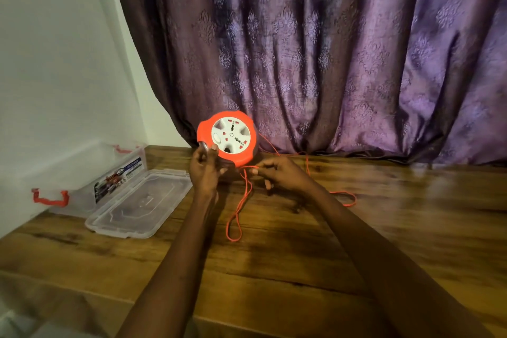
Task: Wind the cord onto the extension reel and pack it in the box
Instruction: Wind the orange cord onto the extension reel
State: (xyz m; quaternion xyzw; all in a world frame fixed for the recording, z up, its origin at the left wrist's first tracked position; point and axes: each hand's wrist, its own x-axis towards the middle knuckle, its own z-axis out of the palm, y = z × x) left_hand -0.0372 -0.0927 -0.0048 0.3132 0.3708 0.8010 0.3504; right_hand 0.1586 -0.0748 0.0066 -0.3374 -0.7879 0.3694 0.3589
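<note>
We grip the reel (227,138) at its lower left rim with our left hand (205,170), fingers curled round the edge and thumb on the orange face, so that it is tilted up with its white socket face toward us, lifted above the tabletop (301,250) near the far edge. Our right hand (279,174) is just beside it, to the right and a little lower, fingers pinched narrow on the orange cord (238,217) where it leaves the bottom of the reel. From that pinch the cord drops in a long loose loop that lies on the wood toward us. Another strand runs from the right side of the reel along the far edge and curls into a small loop on the table beyond our right wrist. At the far left corner the clear box (79,173) stands open against the wall, red latches showing. Its clear lid (140,203) lies flat on the tabletop just beside it. A purple curtain (329,49) hangs behind the far edge.
</note>
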